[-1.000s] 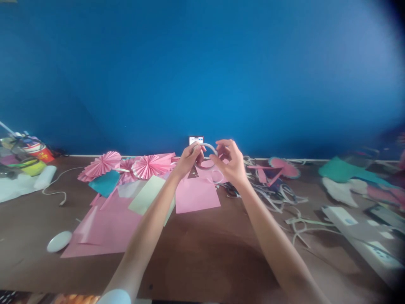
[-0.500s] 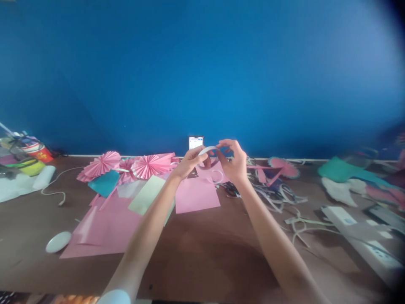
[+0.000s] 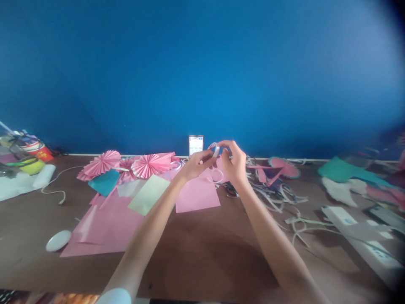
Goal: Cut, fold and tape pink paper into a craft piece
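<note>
Pinching, left hand [image 3: 200, 165]: thumb and fingers clamped on the thin white ring [image 3: 216, 151], arm stretched forward.
White ring: lifted in the air between both hands, tilted, above the far part of the brown table [image 3: 215, 257].
Right hand [image 3: 234, 162]: raised just beside the ring, fingers bent, thumb near forefinger; closed on its edge or not, impossible to tell.
Phone [image 3: 196, 146]: standing upright near the blue wall [image 3: 202, 76], screen lit, lower part hidden behind left hand.
Pink sheet [image 3: 198, 197]: lying flat on the table, between the two forearms.
Pleated paper fans [image 3: 148, 166]: pink, near the wall, to the left of left hand.
Pale green sheet [image 3: 147, 196]: resting partly over larger pink paper [image 3: 104, 228], beside left forearm.
Right side: tangled cords or ribbons [image 3: 284, 193] near right forearm; farther out, a white power strip [image 3: 363, 238].
</note>
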A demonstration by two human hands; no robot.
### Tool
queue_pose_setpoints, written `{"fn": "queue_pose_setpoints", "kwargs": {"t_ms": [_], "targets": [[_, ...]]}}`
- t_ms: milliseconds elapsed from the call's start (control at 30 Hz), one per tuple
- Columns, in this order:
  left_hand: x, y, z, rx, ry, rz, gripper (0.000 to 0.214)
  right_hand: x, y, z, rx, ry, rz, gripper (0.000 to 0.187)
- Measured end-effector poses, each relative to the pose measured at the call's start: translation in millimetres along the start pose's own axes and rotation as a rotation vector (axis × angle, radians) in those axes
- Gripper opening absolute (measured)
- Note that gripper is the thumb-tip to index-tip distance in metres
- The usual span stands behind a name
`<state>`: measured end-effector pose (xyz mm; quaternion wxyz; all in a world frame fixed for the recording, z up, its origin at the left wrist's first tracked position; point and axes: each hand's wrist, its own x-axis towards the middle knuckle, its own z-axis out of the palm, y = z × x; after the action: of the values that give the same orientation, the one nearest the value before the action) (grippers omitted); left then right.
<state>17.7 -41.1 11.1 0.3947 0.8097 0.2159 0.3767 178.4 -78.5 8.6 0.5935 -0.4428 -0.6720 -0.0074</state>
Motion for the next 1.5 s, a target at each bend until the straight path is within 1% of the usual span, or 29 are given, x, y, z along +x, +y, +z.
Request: {"fn": "queue_pose_setpoints", "kwargs": {"t_ms": [167, 300, 433, 667, 867, 1100, 1200, 1367, 1500], "targets": [[0.6, -2.1, 7.6, 0.241, 0.059, 0.0, 0.03, -1.8, -1.0, 4.3, -0.015, 0.043, 0.019, 0.025], [0.8, -5.0, 8.8, 0.417, 0.076, 0.012, 0.026, -1.9, -1.0, 7.9, -0.025, 0.057, 0.01, 0.023], [1.7, -8.1, 7.6, 0.51, 0.078, 0.034, 0.024, -1.3, -1.7, 8.9, -0.006, 0.047, 0.003, 0.019], [1.7, -13.4, 5.6, 0.598, 0.06, 0.111, 0.024, -1.0, -2.0, 8.3, -0.101, 0.032, -0.02, 0.014], [3.3, -12.9, 3.5, 0.632, 0.01, 0.142, 0.023, -1.4, -0.6, 9.8, -0.115, 0.016, -0.013, 0.014], [1.0, -4.2, 3.4, 0.575, 0.037, 0.114, 0.024, -0.6, 1.5, 7.3, -0.13, 0.043, 0.001, 0.015], [-1.0, -3.9, 1.3, 0.525, 0.059, 0.091, 0.025, -1.1, 2.2, 8.2, -0.077, 0.012, -0.007, 0.018], [-2.5, -5.2, -3.3, 0.465, 0.118, 0.039, 0.027, -2.8, 0.1, 11.1, -0.009, -0.016, -0.009, 0.018], [-2.5, -3.5, -5.3, 0.46, 0.092, 0.023, 0.027, -1.5, 1.6, 8.2, -0.011, -0.002, -0.02, 0.013]]}}
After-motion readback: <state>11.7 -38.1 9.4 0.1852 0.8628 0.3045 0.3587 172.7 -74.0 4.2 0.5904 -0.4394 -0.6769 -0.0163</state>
